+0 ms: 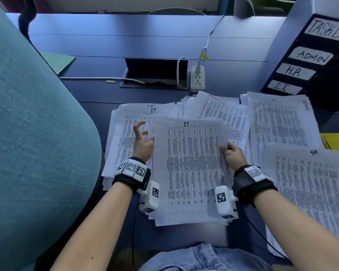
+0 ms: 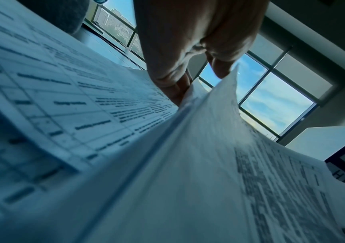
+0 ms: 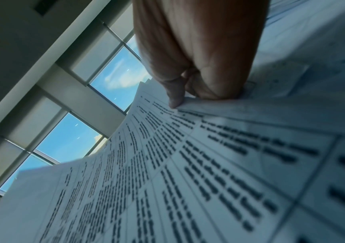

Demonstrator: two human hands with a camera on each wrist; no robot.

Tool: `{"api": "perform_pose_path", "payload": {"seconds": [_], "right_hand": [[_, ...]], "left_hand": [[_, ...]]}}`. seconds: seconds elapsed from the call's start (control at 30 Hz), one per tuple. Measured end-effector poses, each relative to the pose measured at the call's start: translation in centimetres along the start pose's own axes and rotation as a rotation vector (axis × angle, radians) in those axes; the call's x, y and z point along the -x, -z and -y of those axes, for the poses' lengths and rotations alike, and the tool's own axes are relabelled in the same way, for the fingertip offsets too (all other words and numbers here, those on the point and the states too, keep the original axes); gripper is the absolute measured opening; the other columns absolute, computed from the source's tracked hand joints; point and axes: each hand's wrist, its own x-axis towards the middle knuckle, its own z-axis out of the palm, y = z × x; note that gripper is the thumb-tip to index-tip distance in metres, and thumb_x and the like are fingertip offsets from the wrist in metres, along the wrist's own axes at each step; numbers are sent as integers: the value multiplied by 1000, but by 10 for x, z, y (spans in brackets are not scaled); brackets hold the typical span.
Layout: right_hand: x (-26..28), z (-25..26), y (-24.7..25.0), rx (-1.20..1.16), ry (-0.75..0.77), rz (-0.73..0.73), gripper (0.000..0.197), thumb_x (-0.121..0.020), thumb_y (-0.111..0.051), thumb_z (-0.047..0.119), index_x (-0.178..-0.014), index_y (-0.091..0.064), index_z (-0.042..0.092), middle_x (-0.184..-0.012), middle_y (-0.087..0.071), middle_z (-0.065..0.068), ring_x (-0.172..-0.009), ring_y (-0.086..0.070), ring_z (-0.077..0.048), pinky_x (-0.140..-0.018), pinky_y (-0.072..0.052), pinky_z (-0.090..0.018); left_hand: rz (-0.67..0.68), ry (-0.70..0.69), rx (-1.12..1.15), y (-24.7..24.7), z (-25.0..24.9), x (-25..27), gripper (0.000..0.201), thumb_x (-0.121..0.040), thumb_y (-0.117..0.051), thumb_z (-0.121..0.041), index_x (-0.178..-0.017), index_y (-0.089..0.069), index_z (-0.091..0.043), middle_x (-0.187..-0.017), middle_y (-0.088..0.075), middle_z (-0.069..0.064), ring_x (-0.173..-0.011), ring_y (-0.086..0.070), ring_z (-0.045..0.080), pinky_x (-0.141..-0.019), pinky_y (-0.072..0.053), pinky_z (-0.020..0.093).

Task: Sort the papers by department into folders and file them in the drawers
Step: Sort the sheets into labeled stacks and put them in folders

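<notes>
The right hand [image 1: 231,154] pinched the IT sheaf [image 1: 192,169] at its right edge. The left hand [image 1: 143,141] touched its left edge, fingers spread loosely

it pile [image 1: 123,133] left, hr pile [image 1: 309,184] right, drawers [image 1: 309,61] behind

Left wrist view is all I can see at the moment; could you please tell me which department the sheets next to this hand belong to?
Observer: The held stack has IT handwritten at the top of its front sheet.
Operator: Thank you. What is holding it?
Observer: The right hand grips its right edge.
Operator: Is there an IT pile to put it on?
Observer: Yes, a pile marked IT lies on the desk, beneath the left hand.
</notes>
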Motion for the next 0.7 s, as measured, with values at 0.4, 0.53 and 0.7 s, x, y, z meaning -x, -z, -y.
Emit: {"api": "perform_pose_path", "payload": {"seconds": [0.4, 0.53, 0.7], "right_hand": [[2, -4, -4, 131, 56, -109, 42, -93, -43, -3, -132, -37, 9, -80, -56, -1, -65, -52, -14, -61, -45, -29], [9, -2, -10, 248, 129, -86, 61, -89, -54, 1, -139, -27, 26, -109, -53, -16, -91, -57, -25, -84, -50, -40], [9, -1, -15, 259, 115, -81, 50, -87, -58, 3, -133, -39, 8, -133, -45, -16, -111, -53, -26, -88, -45, -30]], "left_hand": [[202, 114, 43, -2, 1, 3, 19, -83, -62, -25, -72, -59, -9, -75, -58, 5, -78, -54, 21, -82, -45, 41], [144, 171, 48, -1, 6, -2, 13, -82, -64, -20, -75, -61, -10, -80, -61, 8, -91, -55, 28, -91, -45, 49], [89, 149, 12, -6, 6, 0, 17, -82, -63, -26, -74, -58, -12, -78, -58, 7, -80, -55, 25, -77, -49, 41]]}}
